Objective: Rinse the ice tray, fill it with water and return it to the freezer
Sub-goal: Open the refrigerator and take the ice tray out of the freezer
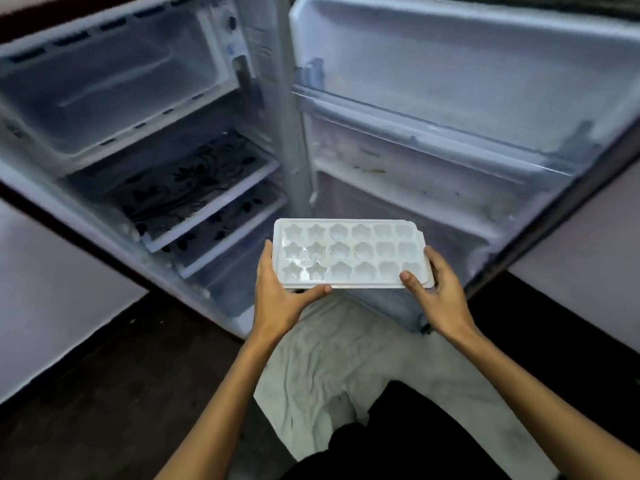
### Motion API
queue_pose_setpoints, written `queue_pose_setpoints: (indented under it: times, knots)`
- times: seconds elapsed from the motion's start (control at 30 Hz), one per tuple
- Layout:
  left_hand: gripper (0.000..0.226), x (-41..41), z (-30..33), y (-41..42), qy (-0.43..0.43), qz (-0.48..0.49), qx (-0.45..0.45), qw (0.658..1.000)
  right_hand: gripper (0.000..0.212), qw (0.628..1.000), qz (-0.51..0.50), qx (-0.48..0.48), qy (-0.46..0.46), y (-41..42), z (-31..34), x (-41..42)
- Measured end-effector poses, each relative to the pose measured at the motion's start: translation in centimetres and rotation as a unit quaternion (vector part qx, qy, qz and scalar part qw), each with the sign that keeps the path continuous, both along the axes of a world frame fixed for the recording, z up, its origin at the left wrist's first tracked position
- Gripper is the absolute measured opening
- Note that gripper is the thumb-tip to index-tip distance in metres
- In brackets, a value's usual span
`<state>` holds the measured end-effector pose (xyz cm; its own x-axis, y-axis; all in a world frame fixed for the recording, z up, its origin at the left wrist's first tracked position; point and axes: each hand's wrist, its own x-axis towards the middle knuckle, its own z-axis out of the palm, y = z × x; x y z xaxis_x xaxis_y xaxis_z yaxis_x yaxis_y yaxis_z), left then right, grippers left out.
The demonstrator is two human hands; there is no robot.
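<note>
Ice tray: the white ice tray is held level in front of the open fridge, above a pale cloth on the floor; whether its star and flower cells hold water cannot be told.
Left hand: the left hand grips the tray's left end, thumb laid along the near edge, fingers hidden underneath.
Right hand: the right hand holds the right end, thumb tip on the top rim, fingers curled round the edge (their tips are out of sight).
Freezer: the freezer compartment at upper left stands open, blurred and pale inside.
Shelves: two shelves with a dark floral pattern sit below it.
Door: the fridge door swings right, its far edge cut off by the frame.
</note>
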<state>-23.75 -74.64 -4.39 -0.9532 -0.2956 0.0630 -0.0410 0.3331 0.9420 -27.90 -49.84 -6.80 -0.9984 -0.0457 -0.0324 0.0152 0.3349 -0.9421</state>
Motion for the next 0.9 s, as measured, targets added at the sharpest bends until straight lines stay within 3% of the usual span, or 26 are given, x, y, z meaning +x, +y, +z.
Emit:
queue_pose_setpoints:
  times: [0.1, 0.3, 0.5, 0.67, 0.8, 0.9]
  knots:
    - [0.078, -0.2, -0.9, 3.7, -0.022, -0.065, 0.019, 0.997, 0.059, 0.997, -0.073, -0.014, -0.030, 4.0, -0.7, 3.4]
    - [0.095, -0.5, -2.7, 11.9, -0.094, -0.186, 0.037, 0.977, 0.059, 0.976, -0.202, -0.058, -0.058, 11.8, -1.5, 10.2]
    - [0.102, 0.6, -2.8, 21.8, -0.111, -0.283, 0.031, 0.952, 0.061, 0.942, -0.309, -0.103, -0.081, 18.8, -1.3, 16.9]
    - [0.120, 2.6, -2.3, 31.5, -0.138, -0.378, 0.033, 0.915, 0.061, 0.897, -0.421, -0.110, -0.073, 25.7, 0.4, 22.7]
    - [0.093, 4.7, -0.3, 39.4, -0.127, -0.454, 0.031, 0.881, 0.062, 0.852, -0.510, -0.102, -0.053, 30.3, 2.3, 27.6]
    - [0.107, 6.5, 0.8, 44.6, -0.130, -0.503, 0.040, 0.854, 0.062, 0.811, -0.573, -0.111, -0.035, 32.7, 3.8, 31.2]
